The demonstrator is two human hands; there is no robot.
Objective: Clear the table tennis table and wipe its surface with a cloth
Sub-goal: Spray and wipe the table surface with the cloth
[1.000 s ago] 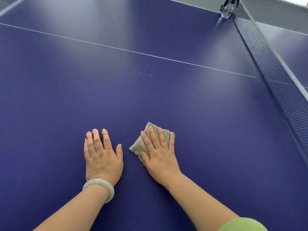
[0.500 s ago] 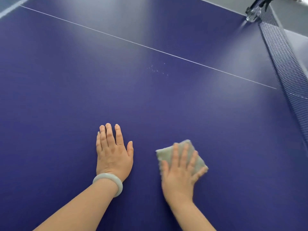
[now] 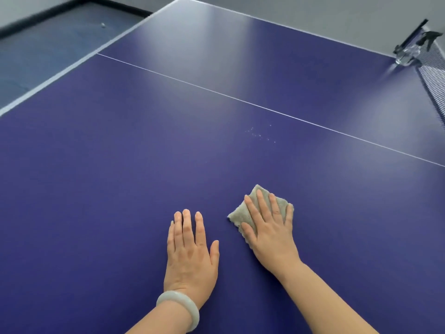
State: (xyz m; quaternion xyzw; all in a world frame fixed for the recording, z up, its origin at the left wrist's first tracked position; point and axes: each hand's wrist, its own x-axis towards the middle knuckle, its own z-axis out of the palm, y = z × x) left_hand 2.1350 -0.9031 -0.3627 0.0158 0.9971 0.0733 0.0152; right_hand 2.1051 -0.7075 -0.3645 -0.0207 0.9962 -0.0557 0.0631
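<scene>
A: Entry one, cloth [image 3: 243,213]: fully seen?
B: No. Middle hidden under right hand [image 3: 269,227]; edges show.
A: Net [image 3: 433,80]?
B: Cut off at right edge. Clamp [image 3: 409,51] blurred.
A: Pale object [image 3: 103,25] on floor?
B: Too small to identify. Likewise white specks [image 3: 260,135] on table [image 3: 96,177].
A: Left forearm [image 3: 163,319], right forearm [image 3: 332,302]?
B: Both cut off at bottom edge.

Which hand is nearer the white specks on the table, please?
Right. The right hand, on the cloth, sits straight below the specks in view; the left hand lies farther left.
</scene>
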